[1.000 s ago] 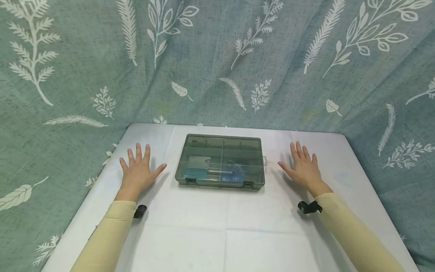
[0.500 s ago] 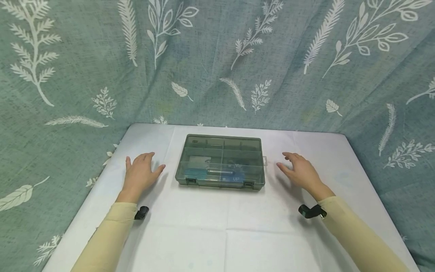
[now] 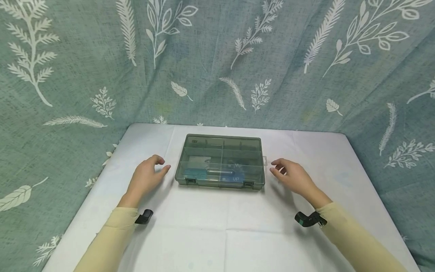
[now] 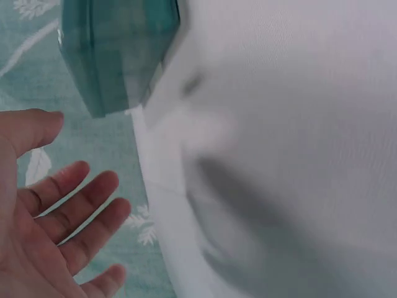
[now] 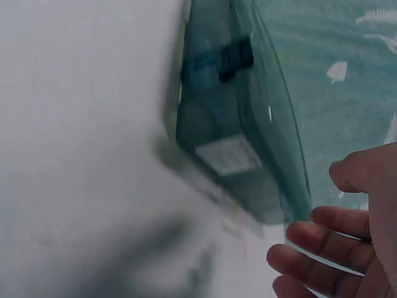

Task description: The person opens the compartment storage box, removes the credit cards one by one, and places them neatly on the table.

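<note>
A flat, see-through green plastic compartment box lies closed on the white-covered table, two latches on its near edge. Through the lid show blue cards and a pale card or paper. To the box's left hovers my left hand, thumb and fingers loosely bent, apart from it and holding nothing. On the opposite side my right hand is similarly bent, fingertips near the box's right side. The right wrist view shows the box's end with a pale label and a dark latch.
A white cloth with fold creases covers the table. Green leaf-patterned fabric hangs behind and at both sides. Black wrist-worn cameras sit at the left cuff and right cuff.
Both hands have gone from spread, straight fingers to loosely bent ones. Each has moved inward toward the box. The box has stayed in place.
</note>
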A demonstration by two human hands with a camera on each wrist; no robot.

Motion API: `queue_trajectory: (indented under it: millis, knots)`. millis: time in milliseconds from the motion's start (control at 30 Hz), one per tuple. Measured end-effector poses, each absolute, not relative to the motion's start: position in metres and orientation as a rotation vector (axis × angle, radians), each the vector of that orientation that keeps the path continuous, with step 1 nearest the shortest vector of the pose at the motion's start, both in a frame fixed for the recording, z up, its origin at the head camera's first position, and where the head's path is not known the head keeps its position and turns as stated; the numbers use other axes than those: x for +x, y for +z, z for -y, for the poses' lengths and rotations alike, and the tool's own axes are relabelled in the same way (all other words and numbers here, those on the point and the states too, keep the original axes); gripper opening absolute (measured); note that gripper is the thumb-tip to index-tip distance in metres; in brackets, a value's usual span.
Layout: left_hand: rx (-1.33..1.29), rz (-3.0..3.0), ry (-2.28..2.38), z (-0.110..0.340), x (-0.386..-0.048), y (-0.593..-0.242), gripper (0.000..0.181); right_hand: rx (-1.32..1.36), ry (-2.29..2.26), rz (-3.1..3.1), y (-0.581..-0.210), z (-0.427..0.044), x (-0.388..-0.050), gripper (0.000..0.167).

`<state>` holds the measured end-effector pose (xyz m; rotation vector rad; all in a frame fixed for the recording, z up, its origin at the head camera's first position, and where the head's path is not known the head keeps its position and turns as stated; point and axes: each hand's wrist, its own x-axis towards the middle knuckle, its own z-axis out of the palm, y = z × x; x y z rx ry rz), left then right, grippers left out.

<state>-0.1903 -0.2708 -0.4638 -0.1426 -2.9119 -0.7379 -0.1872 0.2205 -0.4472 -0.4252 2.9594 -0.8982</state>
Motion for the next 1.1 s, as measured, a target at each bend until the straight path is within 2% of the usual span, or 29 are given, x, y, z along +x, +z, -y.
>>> queue_trajectory:
  millis: [267,433,1100]
  knots:
    - [-0.147,2.948,-0.877,0.257,-0.183,-0.464,0.042,-0.518,-0.979,-2.898,-0.443,-0.205,-0.176,0.029]
    - [-0.179,2.967,-0.954,0.248,-0.18,-0.465,0.051,-0.527,-1.031,-2.85,-0.443,-0.198,-0.172,0.027]
    - [-0.369,2.925,-1.014,0.234,-0.18,-0.474,0.065,-0.539,-1.243,-2.484,-0.451,-0.152,-0.155,0.028]
